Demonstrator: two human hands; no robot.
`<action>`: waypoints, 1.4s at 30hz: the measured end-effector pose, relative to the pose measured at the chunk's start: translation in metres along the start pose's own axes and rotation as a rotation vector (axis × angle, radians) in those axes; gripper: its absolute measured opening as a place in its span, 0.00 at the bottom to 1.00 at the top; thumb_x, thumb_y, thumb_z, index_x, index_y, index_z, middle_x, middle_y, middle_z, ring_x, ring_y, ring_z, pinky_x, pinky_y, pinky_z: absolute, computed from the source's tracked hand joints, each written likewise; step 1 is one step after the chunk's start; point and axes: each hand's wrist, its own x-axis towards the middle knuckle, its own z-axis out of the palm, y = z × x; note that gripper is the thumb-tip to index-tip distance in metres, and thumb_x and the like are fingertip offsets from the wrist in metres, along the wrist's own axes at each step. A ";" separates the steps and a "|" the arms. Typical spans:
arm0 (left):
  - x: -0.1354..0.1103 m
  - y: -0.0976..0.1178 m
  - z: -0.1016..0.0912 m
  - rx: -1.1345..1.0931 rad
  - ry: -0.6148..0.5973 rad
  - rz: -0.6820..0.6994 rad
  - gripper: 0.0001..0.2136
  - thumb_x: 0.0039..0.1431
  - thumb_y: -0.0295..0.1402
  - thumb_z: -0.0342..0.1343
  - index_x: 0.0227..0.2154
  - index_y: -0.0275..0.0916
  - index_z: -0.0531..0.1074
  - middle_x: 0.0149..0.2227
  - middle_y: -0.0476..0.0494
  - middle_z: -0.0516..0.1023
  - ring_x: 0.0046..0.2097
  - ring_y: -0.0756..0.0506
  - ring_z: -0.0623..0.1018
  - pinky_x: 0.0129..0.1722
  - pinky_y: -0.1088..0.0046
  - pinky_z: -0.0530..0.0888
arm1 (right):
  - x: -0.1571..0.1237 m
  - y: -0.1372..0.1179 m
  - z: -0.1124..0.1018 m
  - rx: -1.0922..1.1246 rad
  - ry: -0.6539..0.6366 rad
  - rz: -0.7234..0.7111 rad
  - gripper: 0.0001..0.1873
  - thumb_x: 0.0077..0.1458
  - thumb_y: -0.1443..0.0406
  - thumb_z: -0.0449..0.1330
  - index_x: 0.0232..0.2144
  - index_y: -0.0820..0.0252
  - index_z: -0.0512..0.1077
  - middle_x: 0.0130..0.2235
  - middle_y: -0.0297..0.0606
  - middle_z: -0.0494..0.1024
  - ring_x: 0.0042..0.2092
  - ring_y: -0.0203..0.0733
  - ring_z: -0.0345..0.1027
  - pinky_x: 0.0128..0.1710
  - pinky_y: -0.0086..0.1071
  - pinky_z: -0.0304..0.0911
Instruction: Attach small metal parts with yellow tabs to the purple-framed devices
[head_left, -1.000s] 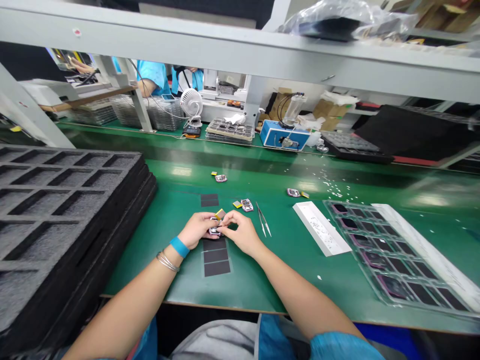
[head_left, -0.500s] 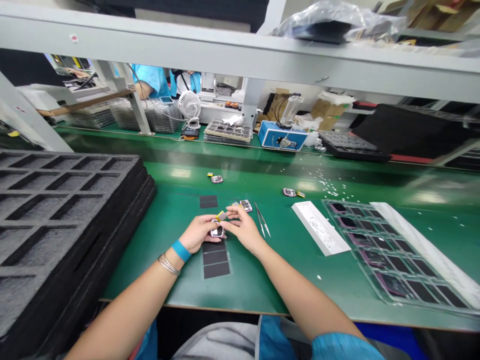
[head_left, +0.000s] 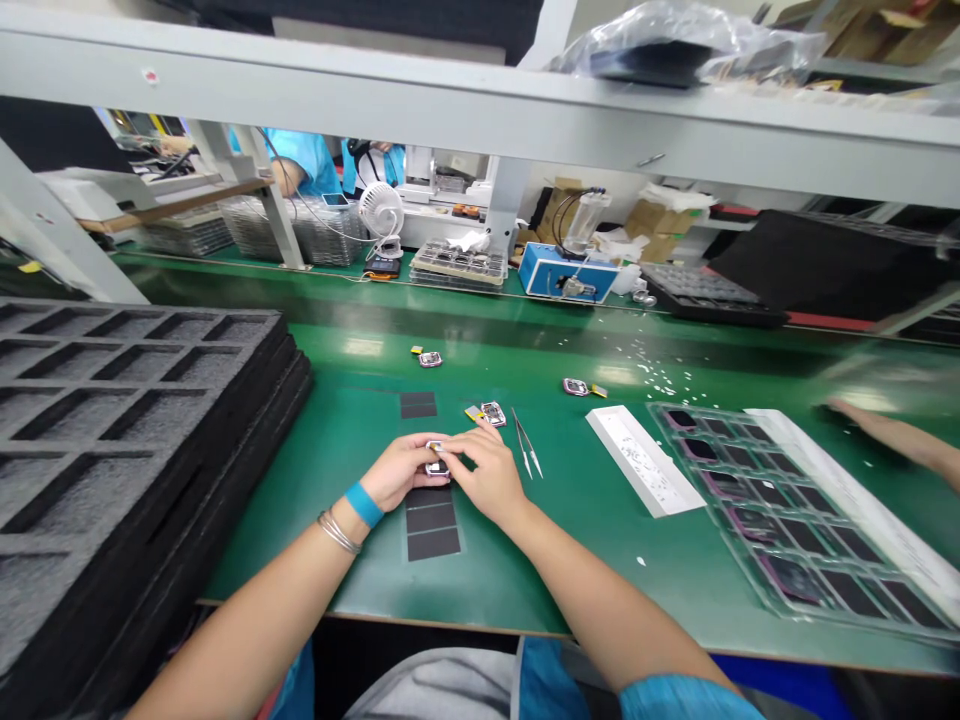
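My left hand is closed around a small watch case with a silvery rim and dark inside. My right hand bends over the same case, thumb and fingertips pinched at its upper edge. A bit of yellow shows under those fingertips; the rest of that part is hidden. Just beyond the right hand lies another open watch case with a yellow-edged battery beside it. Metal tweezers rest to the right. Below the hands is a sheet of dark rectangular stickers.
Black foam trays are stacked at left. A white box and a clear tray with dark pieces stand at right. Further watch cases lie at the back. Another person's arm reaches in from the right, over a dark object.
My right fingers have come down onto the watch case, and the yellow-edged battery held up above it before is now mostly covered. Another person's arm has entered at the right.
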 end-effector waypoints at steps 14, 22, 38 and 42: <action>-0.001 -0.001 -0.008 -0.010 -0.105 0.185 0.25 0.42 0.31 0.69 0.44 0.34 0.68 0.38 0.37 0.77 0.38 0.43 0.77 0.37 0.68 0.75 | -0.004 0.018 0.008 0.606 -0.249 0.428 0.28 0.49 0.62 0.61 0.54 0.56 0.61 0.51 0.44 0.68 0.51 0.44 0.66 0.48 0.39 0.67; 0.005 -0.003 -0.005 0.063 -0.059 0.286 0.32 0.36 0.38 0.71 0.45 0.35 0.65 0.33 0.41 0.76 0.33 0.44 0.77 0.33 0.67 0.75 | -0.004 0.023 0.011 0.732 -0.267 0.528 0.35 0.47 0.57 0.64 0.55 0.57 0.58 0.48 0.47 0.72 0.48 0.47 0.69 0.47 0.41 0.68; -0.198 0.120 -0.033 1.770 1.053 0.816 0.20 0.54 0.36 0.57 0.51 0.40 0.67 0.40 0.41 0.73 0.45 0.38 0.72 0.48 0.60 0.67 | -0.002 0.037 0.002 0.389 -0.060 0.514 0.31 0.47 0.46 0.58 0.46 0.62 0.66 0.39 0.45 0.75 0.39 0.46 0.71 0.41 0.40 0.68; -0.167 0.150 -0.088 1.794 1.174 0.304 0.18 0.51 0.37 0.59 0.45 0.39 0.70 0.39 0.39 0.75 0.45 0.36 0.72 0.44 0.61 0.68 | 0.000 0.036 -0.001 0.352 -0.070 0.502 0.30 0.47 0.47 0.58 0.45 0.63 0.67 0.37 0.45 0.75 0.37 0.45 0.71 0.40 0.39 0.67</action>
